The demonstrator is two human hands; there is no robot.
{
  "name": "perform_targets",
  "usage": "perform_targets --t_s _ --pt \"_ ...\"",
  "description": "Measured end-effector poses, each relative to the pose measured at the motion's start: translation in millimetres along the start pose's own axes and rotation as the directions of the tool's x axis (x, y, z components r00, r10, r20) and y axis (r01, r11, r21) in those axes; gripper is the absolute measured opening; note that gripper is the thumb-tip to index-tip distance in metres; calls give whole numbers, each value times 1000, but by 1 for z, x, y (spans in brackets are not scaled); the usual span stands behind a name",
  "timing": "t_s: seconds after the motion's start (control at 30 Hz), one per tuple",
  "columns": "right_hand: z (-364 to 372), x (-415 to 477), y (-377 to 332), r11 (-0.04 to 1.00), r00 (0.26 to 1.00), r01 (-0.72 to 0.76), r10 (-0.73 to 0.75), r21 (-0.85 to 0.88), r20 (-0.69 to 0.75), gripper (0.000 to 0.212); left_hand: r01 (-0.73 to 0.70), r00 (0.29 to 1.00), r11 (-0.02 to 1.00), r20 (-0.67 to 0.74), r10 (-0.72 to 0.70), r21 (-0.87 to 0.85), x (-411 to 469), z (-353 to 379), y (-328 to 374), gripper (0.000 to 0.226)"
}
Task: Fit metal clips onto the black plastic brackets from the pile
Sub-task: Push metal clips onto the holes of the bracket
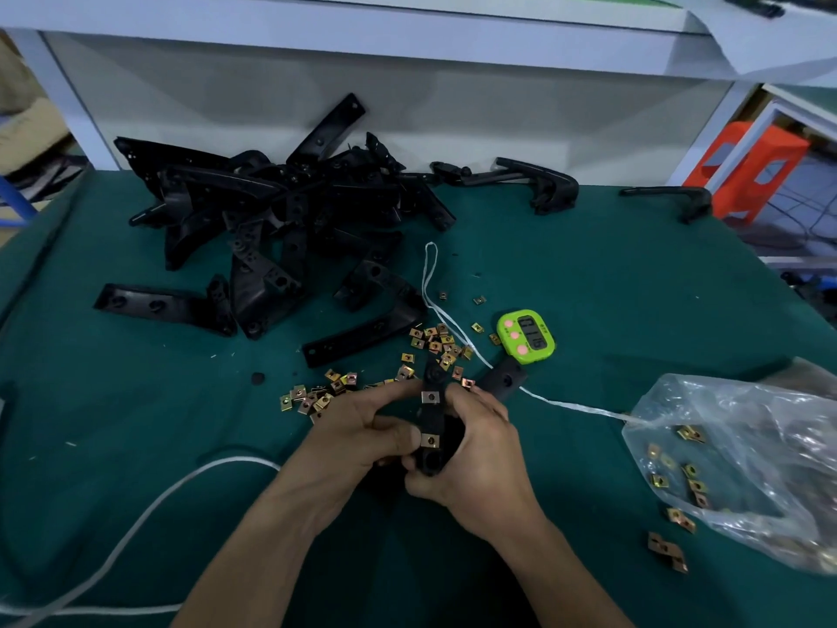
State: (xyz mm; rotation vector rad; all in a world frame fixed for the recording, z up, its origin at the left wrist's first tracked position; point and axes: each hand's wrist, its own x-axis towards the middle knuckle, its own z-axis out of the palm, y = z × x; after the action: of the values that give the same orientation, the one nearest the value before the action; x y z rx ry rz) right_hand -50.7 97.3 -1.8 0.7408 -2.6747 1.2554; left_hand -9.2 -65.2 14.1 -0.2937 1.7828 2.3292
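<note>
Table [634, 274]: green cloth across the whole view.
Pile [271, 206]: black brackets heaped far left.
Bag [747, 446]: clear plastic, near right, with clips inside and spilled beside it.
Left hand [358, 428]: fingers curled round the bracket, thumb against its lower clip.
Right hand [480, 446]: fingers wrapped round the bracket's near end.
Bracket [431, 419]: near centre, between both hands, carrying two fitted clips [430, 397].
Timer [526, 334]: green, just beyond the right hand.
Loose clips [437, 339]: scattered beyond the hands, some hidden behind the left hand.

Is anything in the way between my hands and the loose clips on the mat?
Nothing visible does. The loose clips lie just past the left hand and right hand, which hold the bracket.
</note>
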Motion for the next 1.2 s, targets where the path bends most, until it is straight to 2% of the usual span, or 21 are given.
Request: perform_targets --t_s 0.17,0.33,0.7,0.83,1.03,1.13,1.2 --pt "0 -1 1 1000 1000 -13 13 -7 16 49 -61 998 997 6 60 46 1 4 0 56" --pt "0 0 2 1000 999 -30 30 9 23 47 -48 999 996 -3 49 74 2 4 -1 54" --pt "-1 -3 -4 999 997 -44 43 8 63 48 -49 998 998 -43 47 -44 -2 8 -2 51" --pt "-8 -5 -4 996 998 27 -22 -85 66 51 -91 993 993 -65 96 68 -7 16 1 57" --pt "-25 -12 2 961 1000 25 -26 -274 1 48 -164 948 937 -215 236 309 -19 55 0 67" --pt "-28 -18 -1 960 995 -3 -25 -281 -96 49 -202 945 950 -207 253 238 -22 75 -2 54" --pt "-30 -20 -2 950 995 -42 11 -310 -102 55 -212 944 963 -221 246 165 -23 83 -1 50"
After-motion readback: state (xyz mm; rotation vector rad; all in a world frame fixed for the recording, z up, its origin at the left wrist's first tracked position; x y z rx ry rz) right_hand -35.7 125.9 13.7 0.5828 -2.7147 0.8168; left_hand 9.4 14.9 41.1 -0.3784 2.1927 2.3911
